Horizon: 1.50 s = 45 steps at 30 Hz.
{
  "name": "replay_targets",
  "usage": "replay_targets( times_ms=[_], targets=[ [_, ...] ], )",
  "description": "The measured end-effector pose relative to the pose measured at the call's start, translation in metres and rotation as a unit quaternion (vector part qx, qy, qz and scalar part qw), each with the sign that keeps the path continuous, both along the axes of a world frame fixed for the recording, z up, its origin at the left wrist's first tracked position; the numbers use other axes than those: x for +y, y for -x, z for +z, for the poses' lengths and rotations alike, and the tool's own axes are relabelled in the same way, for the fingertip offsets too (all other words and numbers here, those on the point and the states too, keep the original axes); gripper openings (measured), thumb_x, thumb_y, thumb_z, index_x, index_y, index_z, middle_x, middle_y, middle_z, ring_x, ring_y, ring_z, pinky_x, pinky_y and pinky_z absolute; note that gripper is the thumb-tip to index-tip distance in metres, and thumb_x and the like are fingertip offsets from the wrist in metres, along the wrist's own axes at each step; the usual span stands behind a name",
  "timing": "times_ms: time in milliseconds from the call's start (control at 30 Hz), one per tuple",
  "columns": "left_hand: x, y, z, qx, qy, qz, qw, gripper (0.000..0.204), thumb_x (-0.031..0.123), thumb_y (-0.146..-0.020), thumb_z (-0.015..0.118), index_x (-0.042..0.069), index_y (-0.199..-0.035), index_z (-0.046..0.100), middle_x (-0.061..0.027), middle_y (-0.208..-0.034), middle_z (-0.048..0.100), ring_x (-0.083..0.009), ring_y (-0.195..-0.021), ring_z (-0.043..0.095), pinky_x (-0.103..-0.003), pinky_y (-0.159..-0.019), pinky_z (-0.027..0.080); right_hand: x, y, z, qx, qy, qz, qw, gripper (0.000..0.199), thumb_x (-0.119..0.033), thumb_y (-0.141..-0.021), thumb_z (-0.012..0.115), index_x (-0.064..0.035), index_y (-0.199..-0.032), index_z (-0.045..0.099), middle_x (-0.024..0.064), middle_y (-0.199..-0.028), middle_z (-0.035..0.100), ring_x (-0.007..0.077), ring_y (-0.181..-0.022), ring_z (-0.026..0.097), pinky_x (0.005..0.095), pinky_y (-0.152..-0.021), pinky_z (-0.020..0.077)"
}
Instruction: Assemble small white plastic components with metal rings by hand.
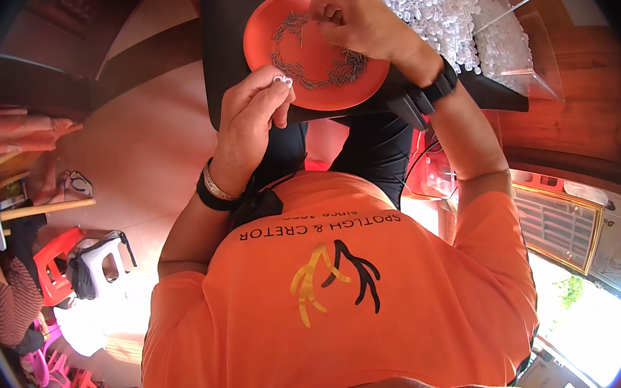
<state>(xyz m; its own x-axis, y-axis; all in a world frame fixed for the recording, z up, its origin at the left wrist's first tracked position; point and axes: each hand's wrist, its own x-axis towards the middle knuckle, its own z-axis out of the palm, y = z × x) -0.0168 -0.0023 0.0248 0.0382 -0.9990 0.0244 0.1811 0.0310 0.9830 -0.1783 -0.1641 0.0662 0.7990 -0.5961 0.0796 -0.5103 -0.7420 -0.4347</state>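
Note:
My left hand (250, 114) is closed in a pinch on a small white plastic clip (283, 80), just off the near-left rim of a round orange-red plate (257, 43). Grey nails (347, 69) lie on the plate in a loose ring. Above the plate's right side, my right hand (358, 21) is curled with its fingertips drawn together; whatever is between them, if anything, is hidden. Right of that hand is a big heap of small white plastic clips (431, 10).
The plate and heap rest on a dark tabletop (222, 24) over my knees. Clear plastic panels (541, 55) edge the heap on the right. Red and white stools (62, 264) and a person in a striped top (17, 304) are at the far left.

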Motion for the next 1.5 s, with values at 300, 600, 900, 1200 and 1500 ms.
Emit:
replay_targets(
  times_ms=[300,600,900,1200,1500],
  targets=[
    [-0.002,0.010,0.008,-0.045,0.006,-0.023,0.999,0.026,0.022,-0.088,0.044,0.000,-0.077,0.052,-0.0038,-0.062,0.049,-0.0092,-0.055,0.045,-0.022,-0.052,0.032,0.059,0.024,-0.002,-0.288,-0.422,-0.074,0.856,0.013,-0.010,-0.088,0.061,-0.0002,-0.097,0.063,0.0025,-0.082,0.063,0.0084,-0.073,0.058,0.0224,-0.068,0.0490],
    [-0.002,0.019,0.009,-0.035,0.033,-0.032,0.998,0.024,0.020,-0.087,0.044,0.000,-0.075,0.049,-0.0017,-0.060,0.042,-0.0095,-0.054,0.039,-0.023,-0.052,0.034,0.084,0.019,-0.006,-0.352,-0.440,-0.077,0.823,0.018,-0.018,-0.088,0.064,-0.0002,-0.086,0.064,0.0007,-0.073,0.061,0.0069,-0.067,0.055,0.0207,-0.063,0.0474],
    [0.000,0.024,0.012,-0.062,0.027,-0.023,0.997,0.025,0.021,-0.087,0.046,-0.002,-0.077,0.052,0.0001,-0.060,0.040,-0.0080,-0.054,0.035,-0.023,-0.052,0.034,0.087,0.020,-0.013,-0.352,-0.448,-0.053,0.820,0.017,-0.017,-0.090,0.061,-0.0008,-0.089,0.063,-0.0001,-0.074,0.060,0.0058,-0.067,0.054,0.0199,-0.062,0.0465],
    [0.001,0.023,0.008,-0.063,0.018,-0.022,0.998,0.025,0.021,-0.087,0.047,-0.002,-0.076,0.052,0.0005,-0.060,0.040,-0.0070,-0.054,0.033,-0.023,-0.051,0.032,0.089,0.018,-0.017,-0.349,-0.424,-0.055,0.834,0.017,-0.017,-0.091,0.060,-0.0010,-0.088,0.063,-0.0003,-0.073,0.059,0.0051,-0.066,0.053,0.0198,-0.060,0.0455],
    [0.003,0.021,0.007,-0.081,0.010,-0.030,0.996,0.027,0.021,-0.088,0.048,0.000,-0.071,0.049,0.0004,-0.059,0.039,-0.0067,-0.053,0.034,-0.023,-0.049,0.030,0.090,0.017,-0.022,-0.316,-0.304,-0.066,0.896,0.018,-0.018,-0.089,0.062,-0.0005,-0.085,0.063,0.0004,-0.063,0.056,0.0052,-0.058,0.050,0.0222,-0.053,0.0425]
  ],
)
